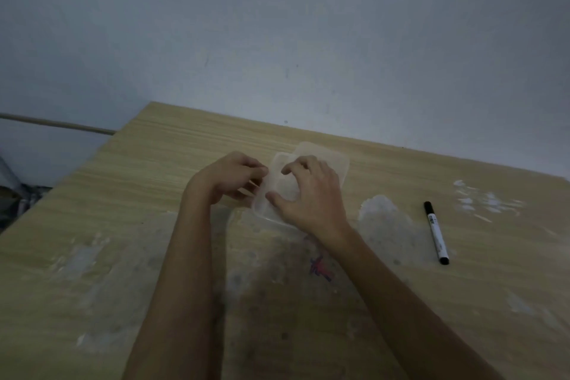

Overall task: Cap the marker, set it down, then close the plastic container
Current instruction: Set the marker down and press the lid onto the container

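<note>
On table (92,194), container (334,160) under right hand (311,197), left hand (228,176) pinching edge

Plastic container (334,160) on the desk (185,139)
Left hand (228,176) pinches its edge, right hand (308,194) presses its top; capped marker (436,233) lies well to the right.

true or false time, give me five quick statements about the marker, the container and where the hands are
1. The marker lies on the table, apart from both hands. True.
2. The right hand holds the marker. False: it rests on top of the plastic container.
3. The left hand is at the left edge of the plastic container. True.
4. The plastic container sits to the right of the marker. False: it sits to the marker's left.
5. The plastic container is solid black. False: it is pale and translucent.
</note>
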